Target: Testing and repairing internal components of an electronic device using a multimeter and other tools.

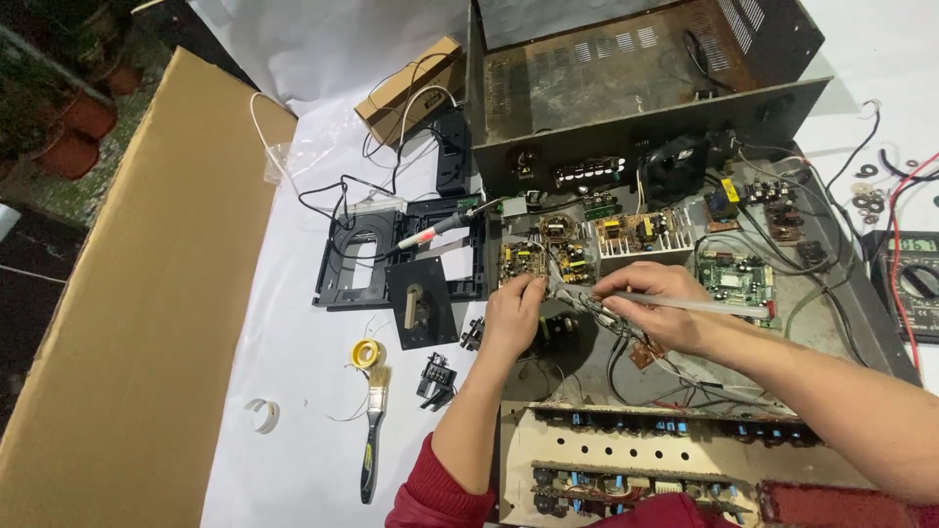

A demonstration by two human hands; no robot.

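An opened electronic chassis lies on a white sheet, with several small circuit boards inside. My left hand pinches a bundle of wires next to a yellow-brown circuit board. My right hand holds a thin pale rod-like tool, with its tip at the same wire bundle. A green circuit board sits just right of my right hand. Both sleeves are red.
The metal cover stands behind the chassis. To the left lie a black plastic frame, a red-tipped pen, a paintbrush, a yellow solder spool, a tape ring and a cardboard sheet. A multimeter sits far right.
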